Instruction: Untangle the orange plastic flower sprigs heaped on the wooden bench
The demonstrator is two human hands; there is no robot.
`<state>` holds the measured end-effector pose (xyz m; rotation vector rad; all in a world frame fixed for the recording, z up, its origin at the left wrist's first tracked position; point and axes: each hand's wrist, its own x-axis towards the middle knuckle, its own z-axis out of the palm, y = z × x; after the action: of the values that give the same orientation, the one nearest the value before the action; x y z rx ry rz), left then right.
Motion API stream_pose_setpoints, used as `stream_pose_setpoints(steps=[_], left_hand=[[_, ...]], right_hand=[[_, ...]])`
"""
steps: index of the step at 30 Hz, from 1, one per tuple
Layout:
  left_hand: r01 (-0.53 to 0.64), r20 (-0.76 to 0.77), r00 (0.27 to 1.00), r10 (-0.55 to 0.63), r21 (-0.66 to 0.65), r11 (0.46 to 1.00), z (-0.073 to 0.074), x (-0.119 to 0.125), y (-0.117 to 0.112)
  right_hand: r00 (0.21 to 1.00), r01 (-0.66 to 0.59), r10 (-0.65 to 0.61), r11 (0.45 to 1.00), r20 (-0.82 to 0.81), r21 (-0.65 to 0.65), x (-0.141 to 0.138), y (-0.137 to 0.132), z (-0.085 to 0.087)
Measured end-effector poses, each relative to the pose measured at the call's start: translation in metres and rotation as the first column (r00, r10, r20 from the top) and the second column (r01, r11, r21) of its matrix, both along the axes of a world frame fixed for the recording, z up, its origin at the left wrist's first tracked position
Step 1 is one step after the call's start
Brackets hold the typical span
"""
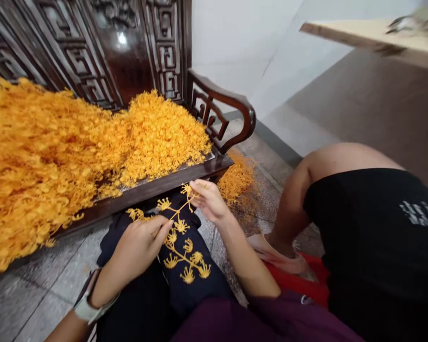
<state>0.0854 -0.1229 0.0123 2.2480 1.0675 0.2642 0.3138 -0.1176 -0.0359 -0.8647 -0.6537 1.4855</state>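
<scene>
Both my hands hold one yellow plastic flower sprig [180, 242] that lies over my dark-trousered lap. My left hand [137, 247] is closed around the sprig's stem near its middle, and a watch sits on that wrist. My right hand [210, 199] pinches the sprig's upper tip between its fingers, just in front of the bench edge. Several small flower heads branch off the stem between and below the hands.
A carved dark wooden bench [214, 128] carries a big heap of yellow plastic flowers [67, 152]; more flowers [237, 178] lie on the stone floor beside it. Another person's bare leg and black shorts [374, 232] are at the right, foot by something red [306, 280].
</scene>
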Motion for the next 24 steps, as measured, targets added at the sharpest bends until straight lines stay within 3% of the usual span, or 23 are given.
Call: stream_pose_setpoints(steps=[4,14,18,24], left_hand=[[0.042,-0.035,0.999,-0.042,0.005,0.999,0.0,-0.002,0.0],[0.095,-0.125,0.989,-0.078,0.133,0.987,-0.009,0.007,0.006],[0.09,-0.08,0.994,-0.077,0.177,0.98,-0.014,0.009,0.011],[0.067,0.008,0.998,-0.068,0.117,0.991,-0.012,0.011,0.014]], right_hand=[[0.999,-0.011,0.011,1.0,-0.043,-0.013,0.005,-0.002,-0.009],[0.983,0.139,-0.147,0.988,-0.109,-0.073,0.0,0.024,-0.026],[0.98,0.19,-0.194,0.979,-0.043,-0.067,-0.001,0.033,-0.024],[0.966,0.257,-0.257,0.965,0.01,-0.047,0.007,0.055,-0.029]])
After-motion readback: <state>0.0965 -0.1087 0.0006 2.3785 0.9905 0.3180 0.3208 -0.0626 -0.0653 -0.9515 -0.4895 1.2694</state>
